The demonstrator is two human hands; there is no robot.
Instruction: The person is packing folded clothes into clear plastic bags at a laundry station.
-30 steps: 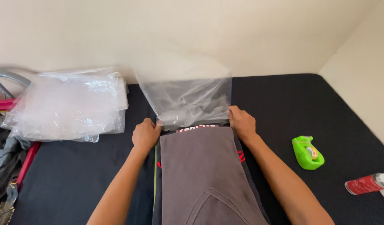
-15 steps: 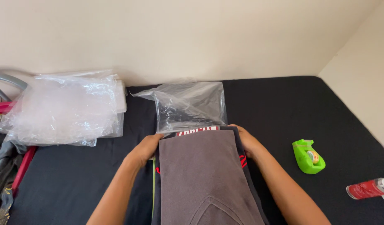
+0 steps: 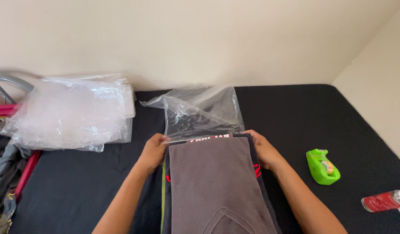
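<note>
Since half a second ago, the clear plastic bag [image 3: 203,113] is sagging lower and its mouth is coming down onto the top edge of the folded clothes [image 3: 217,182]. I'm watching the left hand [image 3: 153,151] pinching the bag's open lip at the stack's near-left corner, fingers curled onto the film; the right hand [image 3: 261,148] is gripping the opposite corner, though I cannot tell whether it is holding film, cloth, or both. By my read, the bagging step is just starting: the mouth is meeting the stack but nothing is inside yet, so the next move is calling for spreading the lip wide and feeding the stack forward evenly. That film is thin, glossy and crinkled; the grey top garment is looking soft, matte and squarely folded. Off beyond the left hand, a heap of spare bags [image 3: 72,112] is lying; right of the right hand, a green tape dispenser [image 3: 322,166] is sitting.
</note>
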